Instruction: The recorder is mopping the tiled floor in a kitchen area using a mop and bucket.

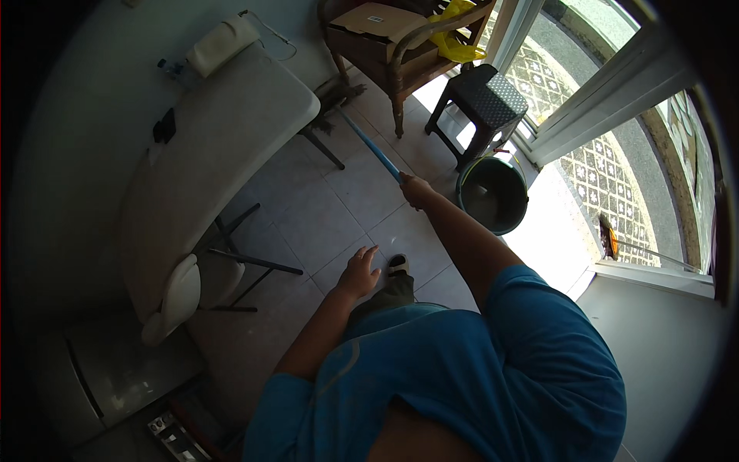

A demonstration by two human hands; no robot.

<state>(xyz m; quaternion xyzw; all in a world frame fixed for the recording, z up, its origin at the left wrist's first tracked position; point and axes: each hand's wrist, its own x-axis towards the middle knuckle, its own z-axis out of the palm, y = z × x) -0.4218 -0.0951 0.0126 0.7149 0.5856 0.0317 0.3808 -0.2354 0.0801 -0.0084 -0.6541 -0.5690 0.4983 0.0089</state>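
My right hand (417, 191) is closed around the near end of a blue mop handle (372, 145), with that arm stretched forward. The handle slants away to the upper left, down to a dark stringy mop head (324, 122) on the tiled floor (352, 199). Part of the mop head is hidden by the corner of the white table and its leg. My left hand (359, 272) hangs in front of my body with its fingers apart and holds nothing. Right of my right hand stands a dark bucket (493, 196) with a thin yellowish handle.
A white folding table (231, 127) and a white folding chair (180, 291) stand at left. Ahead is a wooden armchair (398, 75) bearing a cardboard box (378, 23) and a yellow plastic bag (456, 40). A black plastic stool (482, 104) stands by the open doorway.
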